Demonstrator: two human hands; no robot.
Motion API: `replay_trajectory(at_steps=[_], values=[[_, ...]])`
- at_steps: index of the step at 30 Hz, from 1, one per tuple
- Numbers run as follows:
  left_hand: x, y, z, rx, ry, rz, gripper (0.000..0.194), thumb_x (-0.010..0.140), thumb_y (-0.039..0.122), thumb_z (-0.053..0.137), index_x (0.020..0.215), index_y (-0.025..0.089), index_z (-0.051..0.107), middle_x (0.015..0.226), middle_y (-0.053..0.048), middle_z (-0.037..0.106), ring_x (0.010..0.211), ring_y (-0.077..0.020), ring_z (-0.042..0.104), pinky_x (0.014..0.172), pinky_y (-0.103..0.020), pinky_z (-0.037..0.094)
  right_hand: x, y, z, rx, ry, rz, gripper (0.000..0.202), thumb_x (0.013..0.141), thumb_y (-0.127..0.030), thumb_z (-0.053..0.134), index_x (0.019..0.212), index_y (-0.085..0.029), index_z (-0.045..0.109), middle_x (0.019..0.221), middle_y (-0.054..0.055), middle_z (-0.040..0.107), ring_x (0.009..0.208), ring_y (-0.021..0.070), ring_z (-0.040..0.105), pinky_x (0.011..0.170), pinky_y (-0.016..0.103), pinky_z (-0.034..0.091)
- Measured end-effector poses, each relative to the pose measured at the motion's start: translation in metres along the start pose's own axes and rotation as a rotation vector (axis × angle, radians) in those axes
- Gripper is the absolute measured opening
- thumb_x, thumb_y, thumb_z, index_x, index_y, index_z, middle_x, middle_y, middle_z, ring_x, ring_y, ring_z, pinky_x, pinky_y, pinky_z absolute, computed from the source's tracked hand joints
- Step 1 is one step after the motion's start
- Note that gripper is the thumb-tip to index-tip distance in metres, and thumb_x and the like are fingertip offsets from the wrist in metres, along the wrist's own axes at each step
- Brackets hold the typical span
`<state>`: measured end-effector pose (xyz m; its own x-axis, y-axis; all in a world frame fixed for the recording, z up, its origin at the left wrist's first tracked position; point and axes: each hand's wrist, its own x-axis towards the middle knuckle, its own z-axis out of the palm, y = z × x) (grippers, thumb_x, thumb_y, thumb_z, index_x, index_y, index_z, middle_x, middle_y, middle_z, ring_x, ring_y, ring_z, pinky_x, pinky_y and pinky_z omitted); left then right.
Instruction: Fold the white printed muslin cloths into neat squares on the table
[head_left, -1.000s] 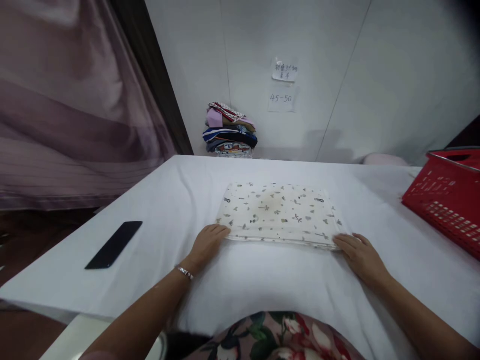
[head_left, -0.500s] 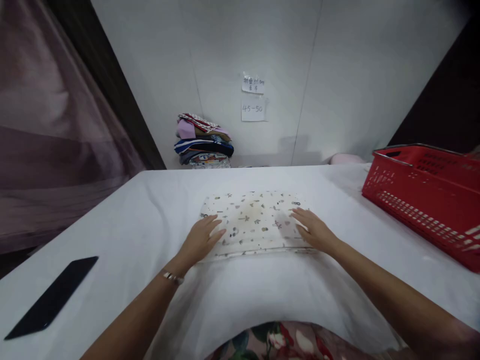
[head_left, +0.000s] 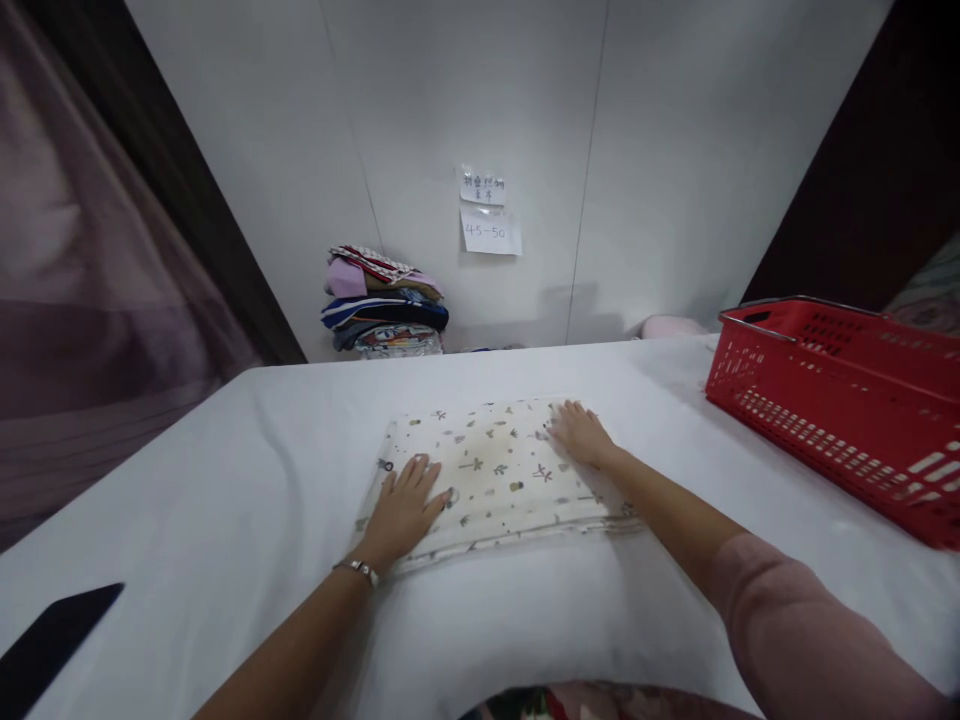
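Note:
A folded white cloth (head_left: 487, 470) with small printed palm trees and fruit lies flat on the white-covered table (head_left: 540, 620). Its near edge shows more than one layer. My left hand (head_left: 405, 510) rests on the cloth's left side, palm down with fingers apart. At the upper right part of the cloth, my right hand (head_left: 583, 434) lies flat with its fingers stretched out. Neither hand grips anything.
A red plastic basket (head_left: 832, 400) stands on the right side of the table. Against the wall rises a stack of folded fabrics (head_left: 386, 305). A flat black object (head_left: 56, 645) lies at the near left. Paper notes (head_left: 489, 230) hang on the wall.
My right hand has slid farther up the cloth, towards its far right corner. My left hand stays on the left side, now lying flatter. The whole view has shifted slightly.

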<state>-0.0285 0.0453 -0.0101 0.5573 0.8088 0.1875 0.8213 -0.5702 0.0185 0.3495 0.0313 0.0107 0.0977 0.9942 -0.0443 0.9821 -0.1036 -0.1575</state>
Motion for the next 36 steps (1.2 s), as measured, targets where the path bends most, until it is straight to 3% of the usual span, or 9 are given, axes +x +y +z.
replay_trajectory(at_steps=[7,12,17,21,24,26,29,32,36], values=[[0.0,0.002,-0.004,-0.009,-0.015,-0.009,0.051,0.093,0.047,0.035,0.137,0.023,0.044,0.147,-0.01,0.035,0.138,-0.0286,0.028,0.108,-0.054,0.027,0.019,0.02,0.005,-0.071,0.006,0.053,0.071,0.092,-0.056,0.022,0.144,-0.009,0.028,0.153,0.014,0.019,0.141,0.0263,0.011,0.111,0.046,0.014],[-0.001,0.005,-0.004,-0.047,-0.026,-0.019,0.049,0.092,0.046,0.038,0.137,0.026,0.042,0.148,-0.009,0.034,0.138,-0.0278,0.026,0.109,-0.054,0.025,0.023,0.008,0.003,-0.08,0.088,0.034,0.069,0.092,-0.057,0.021,0.141,-0.01,0.034,0.151,0.017,0.024,0.139,0.0309,0.017,0.109,0.049,0.016],[-0.003,0.007,-0.008,-0.093,-0.087,-0.061,0.053,0.092,0.048,0.039,0.138,0.023,0.04,0.15,-0.01,0.029,0.14,-0.0274,0.021,0.112,-0.053,0.019,0.024,-0.004,0.018,-0.078,0.149,-0.063,0.066,0.093,-0.054,0.023,0.139,-0.009,0.038,0.148,0.018,0.031,0.136,0.0325,0.024,0.107,0.053,0.019],[0.013,0.003,-0.025,-0.206,-0.22,-0.106,0.053,0.092,0.054,0.031,0.136,0.025,0.043,0.15,-0.007,0.03,0.14,-0.0261,0.022,0.111,-0.051,0.022,0.026,0.001,0.031,-0.108,0.149,-0.058,0.065,0.092,-0.051,0.023,0.138,-0.009,0.039,0.148,0.018,0.031,0.136,0.0322,0.025,0.105,0.056,0.022],[0.036,-0.006,-0.033,-0.183,-0.149,-0.223,0.059,0.092,0.058,0.025,0.137,0.024,0.041,0.151,-0.008,0.028,0.141,-0.0273,0.018,0.112,-0.051,0.017,0.029,0.006,0.036,-0.135,0.161,-0.07,0.067,0.092,-0.052,0.02,0.139,-0.009,0.038,0.148,0.017,0.031,0.136,0.0322,0.026,0.105,0.056,0.024],[0.049,-0.014,-0.029,-0.124,-0.103,-0.305,0.063,0.091,0.059,0.024,0.141,0.023,0.035,0.153,-0.009,0.022,0.142,-0.0281,0.012,0.112,-0.052,0.012,0.03,0.008,0.037,-0.129,0.163,-0.065,0.069,0.092,-0.054,0.019,0.14,-0.008,0.037,0.148,0.017,0.03,0.136,0.0322,0.026,0.105,0.055,0.025],[0.056,-0.023,-0.013,-0.112,-0.146,-0.388,0.067,0.091,0.06,0.02,0.144,0.021,0.029,0.155,-0.009,0.018,0.142,-0.0274,0.01,0.112,-0.051,0.013,0.028,0.008,0.038,-0.114,0.153,-0.052,0.069,0.091,-0.055,0.019,0.14,-0.008,0.037,0.148,0.016,0.03,0.136,0.0316,0.026,0.106,0.054,0.025],[0.055,-0.027,0.001,-0.125,-0.15,-0.394,0.068,0.09,0.061,0.019,0.144,0.021,0.029,0.155,-0.008,0.016,0.142,-0.027,0.01,0.111,-0.051,0.016,0.027,0.009,0.033,-0.098,0.165,-0.058,0.066,0.091,-0.053,0.022,0.138,-0.011,0.039,0.148,0.017,0.032,0.136,0.0326,0.027,0.105,0.055,0.026],[0.053,-0.027,0.002,-0.121,-0.128,-0.396,0.067,0.09,0.061,0.02,0.143,0.022,0.031,0.155,-0.008,0.018,0.142,-0.0267,0.012,0.111,-0.051,0.017,0.029,-0.001,0.02,-0.076,0.135,-0.072,0.063,0.091,-0.054,0.023,0.132,-0.013,0.047,0.144,0.02,0.037,0.132,0.0354,0.033,0.102,0.056,0.028]])
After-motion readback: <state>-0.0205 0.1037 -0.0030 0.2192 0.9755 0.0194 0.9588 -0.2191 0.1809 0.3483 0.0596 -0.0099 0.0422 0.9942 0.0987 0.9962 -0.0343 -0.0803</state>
